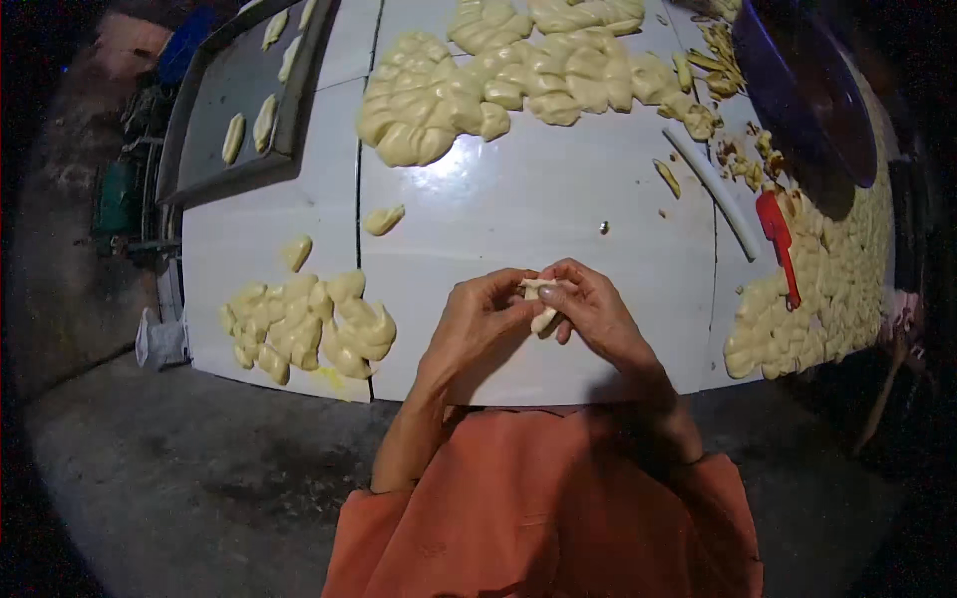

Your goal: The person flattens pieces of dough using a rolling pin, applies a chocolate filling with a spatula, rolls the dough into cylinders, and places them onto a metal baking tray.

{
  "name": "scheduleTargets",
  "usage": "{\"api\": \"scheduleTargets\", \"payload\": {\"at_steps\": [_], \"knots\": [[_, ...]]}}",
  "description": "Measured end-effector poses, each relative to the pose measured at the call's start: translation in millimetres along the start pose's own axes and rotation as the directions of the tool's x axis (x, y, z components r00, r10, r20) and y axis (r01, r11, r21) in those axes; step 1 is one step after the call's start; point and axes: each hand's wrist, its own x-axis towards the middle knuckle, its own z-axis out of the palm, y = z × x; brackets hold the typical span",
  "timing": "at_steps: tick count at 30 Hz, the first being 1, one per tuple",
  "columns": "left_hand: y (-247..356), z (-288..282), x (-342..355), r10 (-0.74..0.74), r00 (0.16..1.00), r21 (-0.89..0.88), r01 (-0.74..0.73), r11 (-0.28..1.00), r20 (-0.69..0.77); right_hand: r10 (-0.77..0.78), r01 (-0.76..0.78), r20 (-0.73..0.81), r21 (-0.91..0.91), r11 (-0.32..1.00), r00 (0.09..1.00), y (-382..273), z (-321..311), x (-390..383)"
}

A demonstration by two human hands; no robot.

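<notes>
The left hand (485, 314) and right hand (603, 311) pinch 1 small pale piece (543, 321) over the white table (558, 199). From it, a pile of yellowish lumps (299, 324) lies at 9 o'clock, a metal tray (221, 90) at 10, a larger spread (568, 75) at 12, a red tool (776, 227) past 2.

top (538, 498): orange-red | sleeves (369, 526): seemingly elbow-length | left hand (480, 311), right hand (601, 317): bare

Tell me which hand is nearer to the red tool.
Right. The right hand is left of the red tool and lower in the picture; the left hand is farther left, beyond the right one.
</notes>
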Motion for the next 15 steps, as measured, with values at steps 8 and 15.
{"api": "scheduleTargets", "payload": {"at_steps": [8,15], "knots": [[12,-11,-17,0.126,0.964,0.417,-0.016,0.909,-0.236,-0.606,0.208,-0.094,-0.889,0.409,0.790,3,25,3],[-35,16,-33,0.672,0.740,0.880,-0.338,0.332,0.030,-0.732,0.229,0.014,-0.954,0.194,0.681,19,8,-12]]}}
